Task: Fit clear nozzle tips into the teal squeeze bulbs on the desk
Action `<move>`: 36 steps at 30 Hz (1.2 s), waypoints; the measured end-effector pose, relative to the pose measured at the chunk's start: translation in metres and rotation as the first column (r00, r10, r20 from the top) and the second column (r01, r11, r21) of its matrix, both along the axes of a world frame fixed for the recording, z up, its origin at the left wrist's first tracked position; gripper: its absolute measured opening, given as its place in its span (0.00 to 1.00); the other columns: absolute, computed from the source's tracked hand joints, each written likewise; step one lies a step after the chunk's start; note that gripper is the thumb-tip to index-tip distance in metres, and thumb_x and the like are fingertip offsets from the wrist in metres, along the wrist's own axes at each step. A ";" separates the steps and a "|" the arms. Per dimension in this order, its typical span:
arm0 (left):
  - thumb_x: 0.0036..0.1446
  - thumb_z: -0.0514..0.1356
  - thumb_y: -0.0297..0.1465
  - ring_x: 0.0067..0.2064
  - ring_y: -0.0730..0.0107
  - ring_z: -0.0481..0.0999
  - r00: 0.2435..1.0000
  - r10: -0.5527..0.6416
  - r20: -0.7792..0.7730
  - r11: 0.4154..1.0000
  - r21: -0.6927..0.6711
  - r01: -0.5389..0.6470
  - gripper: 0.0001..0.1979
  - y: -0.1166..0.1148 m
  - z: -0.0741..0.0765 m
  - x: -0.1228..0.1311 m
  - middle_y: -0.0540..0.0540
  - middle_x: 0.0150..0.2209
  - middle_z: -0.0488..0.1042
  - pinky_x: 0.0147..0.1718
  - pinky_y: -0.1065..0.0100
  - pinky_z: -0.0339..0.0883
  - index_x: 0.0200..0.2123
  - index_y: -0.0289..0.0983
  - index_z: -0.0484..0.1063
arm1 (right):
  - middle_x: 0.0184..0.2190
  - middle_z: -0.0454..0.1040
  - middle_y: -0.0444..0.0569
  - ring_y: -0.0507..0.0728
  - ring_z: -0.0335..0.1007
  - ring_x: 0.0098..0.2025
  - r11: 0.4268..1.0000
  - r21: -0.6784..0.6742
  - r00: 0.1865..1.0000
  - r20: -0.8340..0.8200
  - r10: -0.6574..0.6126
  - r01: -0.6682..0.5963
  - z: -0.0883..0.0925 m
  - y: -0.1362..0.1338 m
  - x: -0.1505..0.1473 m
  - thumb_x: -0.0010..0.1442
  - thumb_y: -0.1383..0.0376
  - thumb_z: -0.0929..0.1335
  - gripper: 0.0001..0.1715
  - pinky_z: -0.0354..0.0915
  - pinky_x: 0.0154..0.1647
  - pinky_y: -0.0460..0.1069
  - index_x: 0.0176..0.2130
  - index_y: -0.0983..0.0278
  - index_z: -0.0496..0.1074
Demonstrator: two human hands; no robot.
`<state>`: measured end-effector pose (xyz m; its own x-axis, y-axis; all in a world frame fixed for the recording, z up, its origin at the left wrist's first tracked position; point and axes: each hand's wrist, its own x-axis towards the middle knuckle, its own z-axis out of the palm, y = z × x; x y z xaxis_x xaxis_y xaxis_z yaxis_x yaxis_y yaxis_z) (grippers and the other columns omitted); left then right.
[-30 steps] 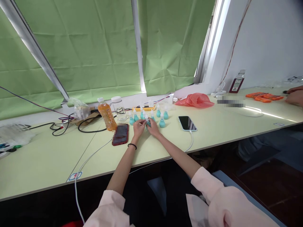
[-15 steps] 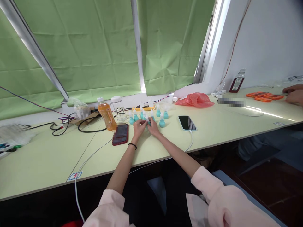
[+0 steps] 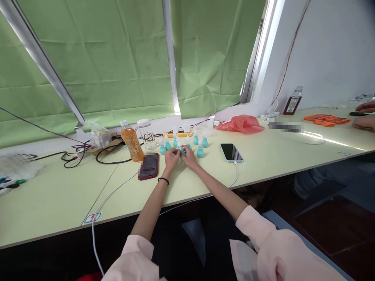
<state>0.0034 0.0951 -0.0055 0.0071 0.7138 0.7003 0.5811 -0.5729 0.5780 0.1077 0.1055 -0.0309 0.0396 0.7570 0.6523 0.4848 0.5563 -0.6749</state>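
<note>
Several small teal bulb-shaped bottles with white pointed tips stand in a loose group on the pale table [image 3: 263, 156]. My left hand [image 3: 171, 158] and my right hand [image 3: 189, 157] meet at the front of this group. Between them is one teal bottle [image 3: 183, 152] with a white top; the fingers of both hands are closed on it and cover much of it. Right of my right hand stands another teal bottle [image 3: 200, 152]. Behind it are two more, one of them a teal bottle [image 3: 205, 142] at the group's right edge.
An orange drink bottle [image 3: 132, 142], a clear jar [image 3: 148, 136] and a red-cased phone [image 3: 148, 166] lie left. A charging phone [image 3: 231, 152] and red plastic bag [image 3: 241, 124] are right. Another person's hands [image 3: 365, 117] are by orange parts [image 3: 325, 119].
My hands stay together with only slight finger movement around the bottle. At the far right, the other person's hand has lifted a little and a dark object now shows beneath it.
</note>
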 end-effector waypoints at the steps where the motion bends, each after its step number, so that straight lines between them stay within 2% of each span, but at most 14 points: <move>1: 0.47 0.53 0.31 0.25 0.71 0.71 1.000 0.006 -0.003 1.000 -0.001 -0.006 0.09 0.000 0.000 0.000 0.45 0.23 0.73 0.26 0.72 0.62 0.24 0.33 0.72 | 0.37 0.67 0.48 0.55 0.63 0.39 1.000 -0.001 1.000 0.001 -0.003 0.003 0.000 0.000 0.000 0.50 0.68 0.60 0.17 0.60 0.39 0.50 0.42 0.62 0.60; 9: 0.47 0.54 0.34 0.26 0.71 0.71 0.997 0.074 -0.004 0.997 0.010 -0.074 0.11 -0.001 0.001 -0.001 0.45 0.25 0.74 0.28 0.71 0.62 0.29 0.33 0.72 | 0.37 0.67 0.48 0.54 0.62 0.39 1.000 -0.011 1.000 0.010 -0.021 0.021 0.000 -0.001 0.000 0.49 0.68 0.61 0.17 0.61 0.38 0.50 0.42 0.62 0.60; 14: 0.47 0.54 0.34 0.28 0.69 0.71 0.997 0.070 -0.019 0.997 0.022 -0.069 0.12 -0.002 0.001 -0.002 0.43 0.26 0.74 0.29 0.70 0.62 0.25 0.33 0.73 | 0.38 0.67 0.48 0.54 0.62 0.39 0.999 -0.019 1.000 0.013 -0.028 0.029 0.000 -0.001 0.000 0.49 0.68 0.60 0.18 0.61 0.38 0.50 0.43 0.62 0.60; 22: 0.48 0.54 0.34 0.27 0.70 0.72 0.998 0.058 0.032 0.998 0.013 -0.059 0.12 0.000 0.001 -0.001 0.43 0.26 0.75 0.28 0.72 0.63 0.29 0.32 0.73 | 0.40 0.66 0.49 0.54 0.62 0.40 0.999 -0.019 0.999 0.032 -0.031 0.031 0.001 -0.003 0.001 0.49 0.69 0.61 0.19 0.61 0.39 0.51 0.44 0.62 0.60; 29: 0.46 0.54 0.33 0.26 0.68 0.72 0.997 0.063 0.038 0.998 -0.001 -0.063 0.11 -0.002 0.002 -0.001 0.43 0.24 0.75 0.28 0.70 0.63 0.24 0.33 0.74 | 0.40 0.66 0.49 0.55 0.62 0.39 0.999 -0.015 0.997 0.057 -0.043 0.044 0.001 -0.004 0.001 0.50 0.68 0.61 0.20 0.61 0.39 0.51 0.45 0.62 0.60; 36: 0.45 0.55 0.33 0.26 0.70 0.72 0.995 0.060 0.085 0.997 -0.045 -0.056 0.10 -0.002 0.004 -0.001 0.44 0.23 0.74 0.27 0.72 0.64 0.24 0.33 0.73 | 0.40 0.66 0.49 0.55 0.61 0.40 0.998 -0.006 0.993 0.098 -0.062 0.063 0.001 -0.004 0.001 0.50 0.68 0.61 0.22 0.60 0.40 0.50 0.47 0.62 0.59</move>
